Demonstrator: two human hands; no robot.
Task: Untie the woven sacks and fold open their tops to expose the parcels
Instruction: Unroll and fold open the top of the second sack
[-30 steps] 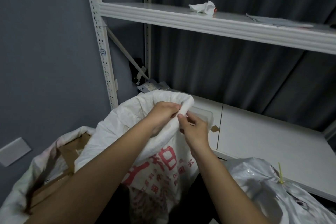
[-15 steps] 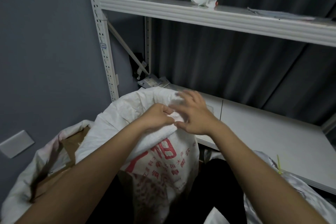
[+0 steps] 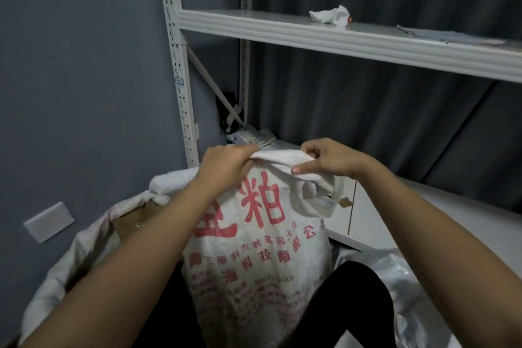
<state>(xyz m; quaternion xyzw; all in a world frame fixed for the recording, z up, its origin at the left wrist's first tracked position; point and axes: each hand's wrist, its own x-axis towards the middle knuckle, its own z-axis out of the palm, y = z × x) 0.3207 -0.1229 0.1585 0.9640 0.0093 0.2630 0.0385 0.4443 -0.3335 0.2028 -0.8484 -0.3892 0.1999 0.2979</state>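
Fingers of both hands curl over the rolled top edge of one white woven sack printed with red characters (image 3: 254,237): the left hand (image 3: 226,164) grips its left end, the right hand (image 3: 330,161) pinches its right end. This sack stands upright between the forearms. A second white sack (image 3: 84,246) slumps at left, open, with brown cardboard inside. One crumpled white cloth (image 3: 330,15) lies on the upper white metal shelf (image 3: 282,28).
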